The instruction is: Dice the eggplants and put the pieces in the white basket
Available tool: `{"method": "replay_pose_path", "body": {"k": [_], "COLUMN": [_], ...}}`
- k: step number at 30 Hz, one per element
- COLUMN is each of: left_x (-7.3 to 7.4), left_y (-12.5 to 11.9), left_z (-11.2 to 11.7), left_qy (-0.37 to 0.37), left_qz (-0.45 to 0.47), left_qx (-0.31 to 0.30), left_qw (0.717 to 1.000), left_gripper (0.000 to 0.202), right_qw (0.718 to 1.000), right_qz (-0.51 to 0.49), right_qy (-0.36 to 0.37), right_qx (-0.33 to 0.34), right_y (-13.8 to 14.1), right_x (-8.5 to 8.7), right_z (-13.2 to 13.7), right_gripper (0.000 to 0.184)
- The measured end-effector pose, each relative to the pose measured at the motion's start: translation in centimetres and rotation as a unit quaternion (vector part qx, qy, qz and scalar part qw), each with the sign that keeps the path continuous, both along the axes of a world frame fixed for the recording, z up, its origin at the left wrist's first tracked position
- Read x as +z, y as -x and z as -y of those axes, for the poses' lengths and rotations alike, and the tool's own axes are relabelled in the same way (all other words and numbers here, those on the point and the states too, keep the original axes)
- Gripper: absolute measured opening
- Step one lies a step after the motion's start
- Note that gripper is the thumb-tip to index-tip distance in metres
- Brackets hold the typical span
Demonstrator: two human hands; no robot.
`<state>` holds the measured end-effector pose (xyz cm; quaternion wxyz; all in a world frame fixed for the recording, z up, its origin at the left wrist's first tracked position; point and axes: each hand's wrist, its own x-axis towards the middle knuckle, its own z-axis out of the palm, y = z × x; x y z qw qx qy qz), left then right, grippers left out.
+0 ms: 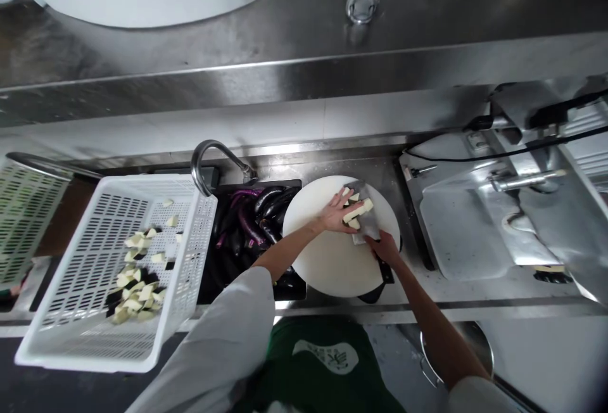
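Our right hand point(386, 249) is wrapped round the handle of a cleaver point(370, 225); our left hand point(334, 218), fingers spread, rests against eggplant pieces point(358, 211) on its blade, over the round board point(327, 267). Left, whole eggplants point(251, 220) lie near the tap point(198, 159); farther left, a white basket point(88, 363) holds more pieces.

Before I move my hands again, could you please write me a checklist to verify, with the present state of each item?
1. Right hand on the cleaver: ok, it grips where blade meets handle.
2. Left hand touching the cut pieces: ok, fingers spread over them.
3. Left fingers clear of the blade: not ok, they lie over it.
4. Sharp edge turned away from the left hand: cannot tell.
5. Room in the white basket: ok, pieces cover only part of its floor.
6. Whole eggplants off the round board: ok.
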<state>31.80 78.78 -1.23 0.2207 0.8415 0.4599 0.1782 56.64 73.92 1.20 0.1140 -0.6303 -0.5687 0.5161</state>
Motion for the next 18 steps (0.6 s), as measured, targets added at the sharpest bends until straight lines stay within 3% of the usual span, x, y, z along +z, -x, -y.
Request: {"method": "replay_pose_path", "body": {"k": [8, 14, 18], "left_x": [-0.8, -0.8, 0.3], "left_y": [-1.0, -1.6, -2.1], "left_z": [3.6, 6.3, 7.8], "left_qy": [-0.025, -0.023, -0.040], "left_qz": [0.079, 0.116, 0.121], "left_qx": [0.072, 0.092, 0.104], "left_qw": [0.994, 0.989, 0.986], "left_gripper": [0.088, 0.083, 0.080], "right_qw": [0.994, 0.994, 0.995], "right_qz": [-0.031, -0.036, -0.022], "right_qy": [-0.013, -0.027, -0.020], "right_qx": [-0.103, -0.101, -0.100], "right_y": [6.2, 6.7, 6.7], "right_x": [0.0, 0.7, 1.5], "right_z": [6.3, 8.8, 10.2], "right_gripper": [0.031, 0.031, 0.035]}}
